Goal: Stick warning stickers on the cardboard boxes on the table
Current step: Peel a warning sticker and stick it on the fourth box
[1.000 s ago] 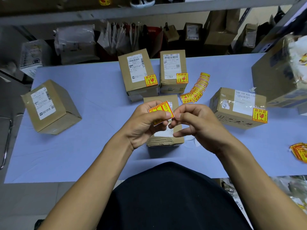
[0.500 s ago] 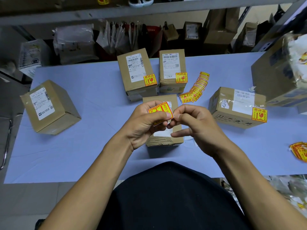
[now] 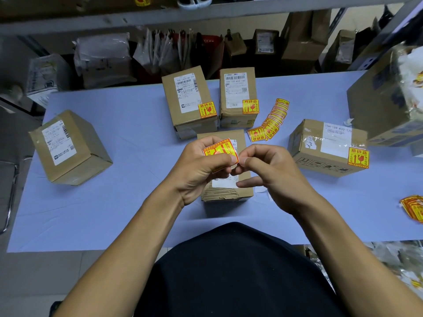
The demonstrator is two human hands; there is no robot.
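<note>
Above the middle box (image 3: 225,191) on the blue desk (image 3: 114,124), the left hand (image 3: 201,167) pinches a yellow-and-red fragile sticker (image 3: 219,151) while the right hand (image 3: 269,170) pinches at its corner, apparently peeling the backing. Three boxes already carry stickers: two at the back (image 3: 190,104) (image 3: 238,97) and one to the right (image 3: 329,148). The middle box and the tilted box at the left (image 3: 68,147) show none, so roughly two remain. A spare sticker strip (image 3: 271,121) lies nearby.

A parcel depot: labelled cardboard boxes (image 3: 190,99) on a table (image 3: 128,124), shelving (image 3: 206,10) packed with parcels (image 3: 103,56).
</note>
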